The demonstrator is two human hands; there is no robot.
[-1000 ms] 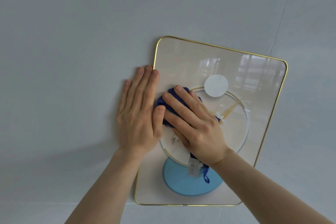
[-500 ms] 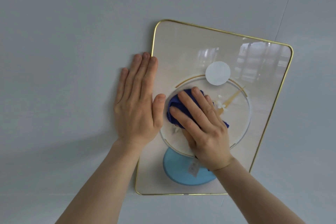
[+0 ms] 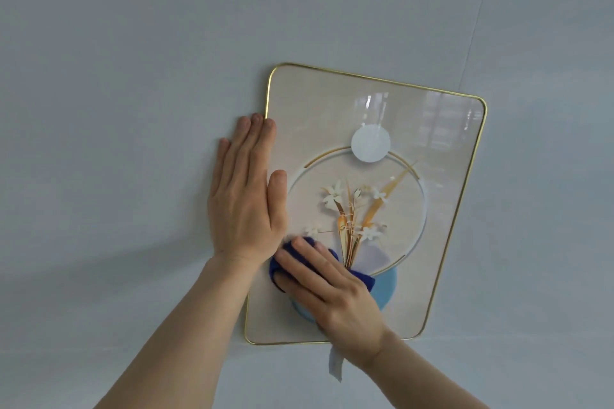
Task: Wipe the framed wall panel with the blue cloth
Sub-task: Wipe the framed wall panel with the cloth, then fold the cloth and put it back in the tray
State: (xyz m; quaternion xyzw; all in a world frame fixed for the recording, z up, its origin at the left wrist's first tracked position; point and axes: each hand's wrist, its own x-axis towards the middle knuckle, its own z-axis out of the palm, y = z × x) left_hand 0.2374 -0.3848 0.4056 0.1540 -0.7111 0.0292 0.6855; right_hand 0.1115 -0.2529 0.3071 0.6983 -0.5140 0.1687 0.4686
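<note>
The framed wall panel (image 3: 442, 129) hangs on a pale wall, gold-edged, glossy, with a picture of white flowers in a blue vase. My left hand (image 3: 246, 196) lies flat with fingers together across the panel's left edge, half on the wall. My right hand (image 3: 329, 289) presses the dark blue cloth (image 3: 277, 267) against the lower left part of the panel, over the vase. Most of the cloth is hidden under the fingers. A white label (image 3: 335, 364) hangs below my right wrist.
The wall (image 3: 116, 109) around the panel is plain grey-blue. A faint vertical seam (image 3: 478, 10) runs down it at the upper right. Window reflections show on the panel's upper right glass.
My right hand has slid the cloth down from the middle of the panel to its lower left, uncovering the flowers. The left hand has stayed on the left edge.
</note>
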